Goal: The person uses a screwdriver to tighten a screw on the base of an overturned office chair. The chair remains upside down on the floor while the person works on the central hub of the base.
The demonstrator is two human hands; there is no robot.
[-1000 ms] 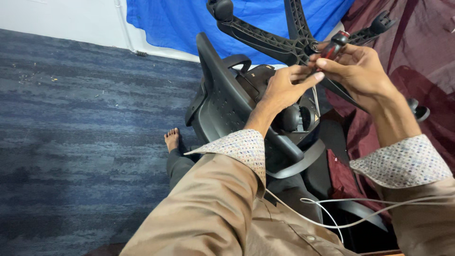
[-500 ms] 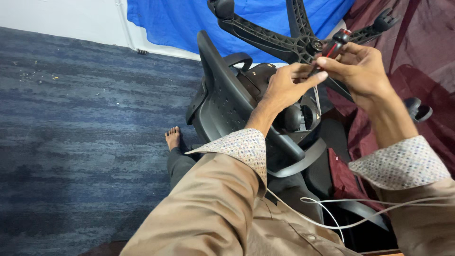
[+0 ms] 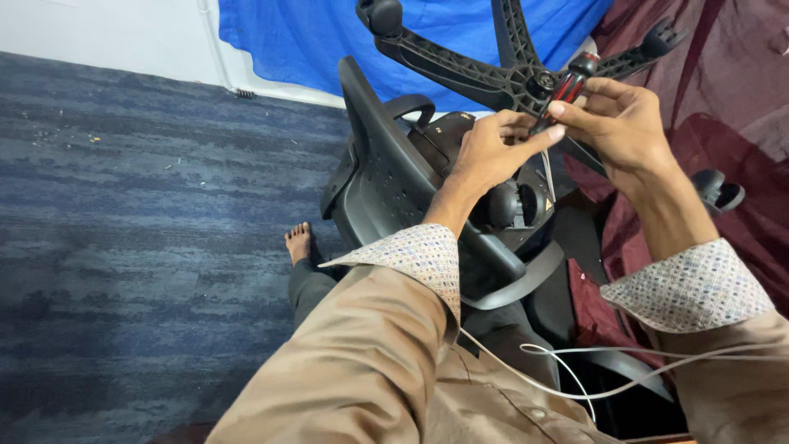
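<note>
A black office chair (image 3: 386, 181) lies tipped over in front of me, its star base (image 3: 485, 74) with castors pointing up. My right hand (image 3: 616, 123) grips a screwdriver (image 3: 567, 86) with a red and black handle, close to the hub of the base. My left hand (image 3: 493, 148) reaches in beside it, fingertips touching the screwdriver's lower part. Both hands meet just below the hub. The tool's tip is hidden behind my fingers.
Blue-grey carpet (image 3: 123, 214) covers the floor to the left. My bare foot (image 3: 298, 243) rests beside the chair back. A blue cloth (image 3: 296, 41) hangs behind, a maroon cloth (image 3: 723, 107) lies at right. A white cable (image 3: 575, 378) crosses my lap.
My hands and the screwdriver shifted slightly at the hub; the left fingers moved closer onto the tool. The chair stays put.
</note>
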